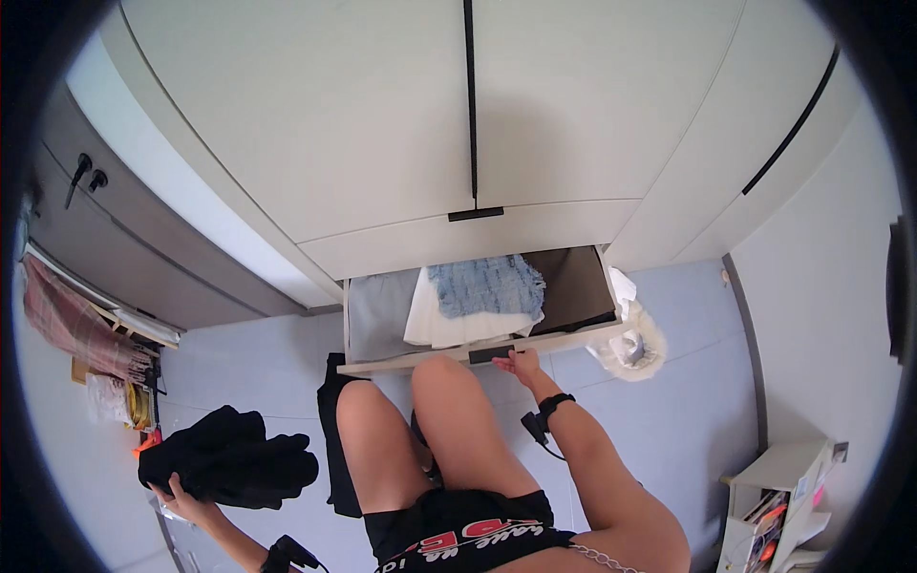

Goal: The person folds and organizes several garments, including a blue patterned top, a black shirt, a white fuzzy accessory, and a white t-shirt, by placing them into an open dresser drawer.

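My left hand (175, 497) is closed on a bunched black garment (234, 460), held out to the left above the floor. At the front of the pulled-out drawer (411, 362), my right hand (521, 366) is beside the right end of its black handle (491, 354). The fingers of that hand point left, slightly apart, with nothing visible in them; whether they touch the drawer front I cannot tell. Inside the drawer lie a grey folded cloth (380, 310), a white garment (468, 329) and a frayed blue denim piece (487, 285) on top of it. Brown cloth (573, 277) fills the right side.
More black cloth (330, 430) is beside my left leg. A white item with fluffy trim (635, 351) lies on the floor right of the drawer. Tall cream wardrobe doors (363, 115) rise behind. A white shelf unit (778, 487) stands at lower right, and a pinkish scarf (81, 320) hangs at left.
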Motion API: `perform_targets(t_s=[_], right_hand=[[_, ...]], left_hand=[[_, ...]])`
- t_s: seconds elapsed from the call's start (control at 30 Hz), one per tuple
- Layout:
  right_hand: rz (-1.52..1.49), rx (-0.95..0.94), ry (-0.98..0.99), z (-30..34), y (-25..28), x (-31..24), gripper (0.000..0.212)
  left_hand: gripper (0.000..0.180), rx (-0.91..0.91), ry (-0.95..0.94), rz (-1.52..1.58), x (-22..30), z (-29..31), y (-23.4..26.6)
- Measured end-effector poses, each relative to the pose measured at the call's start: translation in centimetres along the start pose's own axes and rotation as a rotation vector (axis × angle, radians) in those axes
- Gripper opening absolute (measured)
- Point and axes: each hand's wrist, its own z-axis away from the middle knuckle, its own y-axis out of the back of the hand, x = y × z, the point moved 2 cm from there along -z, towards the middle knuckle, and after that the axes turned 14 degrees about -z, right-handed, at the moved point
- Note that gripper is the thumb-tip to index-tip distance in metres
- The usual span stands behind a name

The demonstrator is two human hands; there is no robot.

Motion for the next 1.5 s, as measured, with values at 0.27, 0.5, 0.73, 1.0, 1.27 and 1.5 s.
perform_targets(t_s=[0.27,0.5,0.73,1.0,1.27,1.5], right_hand=[[-0.034,0.048,0.016,-6.4,-1.9,-1.9,0.014],[-0.062,0.091,0.059,-11.0,-3.1,-3.2,0.013],[0.014,0.117,0.058,-12.2,-3.7,-2.5,0.016],[0.093,0.120,0.107,-9.5,-2.6,-1.5,0.016],[0.088,0.115,0.001,-3.0,1.2,1.8,0.020],[0.110,0.102,-0.102,1.6,4.7,4.6,0.017]], left_hand=[[0.059,0.027,-0.019,-0.066,0.1,-1.3,2.3],[0.059,0.039,-0.007,-0.093,1.1,-1.1,2.2],[0.052,0.045,-0.001,-0.113,1.5,-1.5,3.4],[0.056,-0.168,0.004,0.017,3.9,-1.4,-2.5],[0.063,-0.479,-0.067,0.068,6.1,3.3,-16.1],[0.069,-0.780,-0.196,0.205,9.1,11.1,-25.3]])
